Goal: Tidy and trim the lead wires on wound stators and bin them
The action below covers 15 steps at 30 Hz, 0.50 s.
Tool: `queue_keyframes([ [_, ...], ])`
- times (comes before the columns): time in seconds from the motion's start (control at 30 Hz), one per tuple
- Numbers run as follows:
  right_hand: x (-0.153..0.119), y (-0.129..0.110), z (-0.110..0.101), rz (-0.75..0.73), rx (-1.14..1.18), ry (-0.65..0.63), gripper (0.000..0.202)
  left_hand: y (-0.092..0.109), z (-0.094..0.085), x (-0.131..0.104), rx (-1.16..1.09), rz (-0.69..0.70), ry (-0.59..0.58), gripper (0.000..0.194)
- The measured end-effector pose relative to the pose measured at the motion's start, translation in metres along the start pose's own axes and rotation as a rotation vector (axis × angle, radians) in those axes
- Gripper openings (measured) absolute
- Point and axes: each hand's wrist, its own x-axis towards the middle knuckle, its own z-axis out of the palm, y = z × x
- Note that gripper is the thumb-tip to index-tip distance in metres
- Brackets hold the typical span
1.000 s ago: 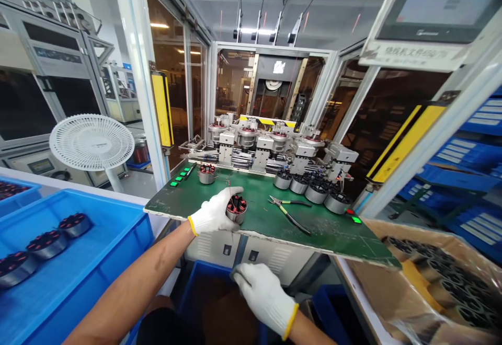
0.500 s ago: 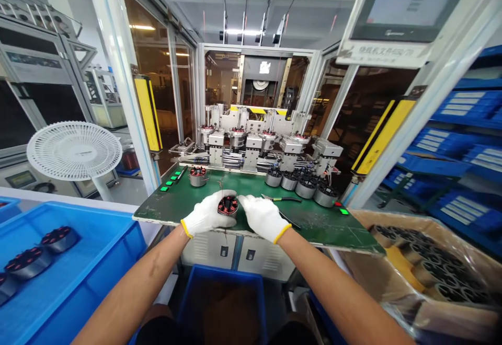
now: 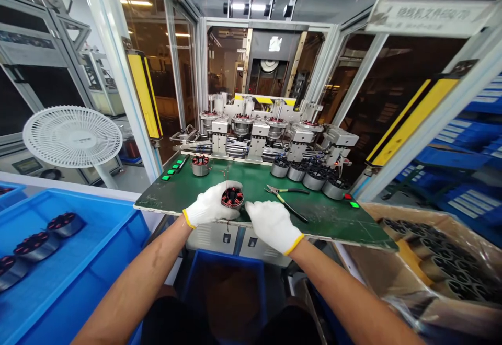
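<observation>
My left hand (image 3: 213, 203), in a white glove with a yellow cuff, is wrapped round a wound motor stator (image 3: 232, 197) at the front of the green bench. The stator's open face with red copper windings tilts towards me, and loose wire ends stick out above and below it. Just right of it is my gloved right hand (image 3: 270, 223), its fingers curled together in a pinch; whatever lies between the fingertips is too small to make out. Pliers (image 3: 288, 198) with green-and-black handles lie open beyond my right hand. Another wound stator (image 3: 201, 165) stands at the back left.
Several unwound stators (image 3: 314, 177) line the bench's back right, before the winding machine (image 3: 259, 130). A blue bin (image 3: 117, 240) with wound stators is at left, a carton (image 3: 364, 230) of stator cores at right. A white fan (image 3: 74, 137) stands at far left.
My right hand has drawn slightly right and down, away from the stator, uncovering more of the pliers. The left hand still holds the stator. The camera view has shifted and tilted down.
</observation>
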Motion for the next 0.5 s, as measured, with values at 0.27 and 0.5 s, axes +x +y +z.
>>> queue_keyframes([
  [0.27,0.026,0.023,-0.034,0.032,0.408,0.101,0.031,-0.004,0.004,0.003,-0.006,0.011,0.011,0.065],
  [0.5,0.077,-0.007,-0.046,0.133,1.336,-0.038,0.046,-0.007,0.006,0.004,0.069,-0.01,-0.037,0.043],
])
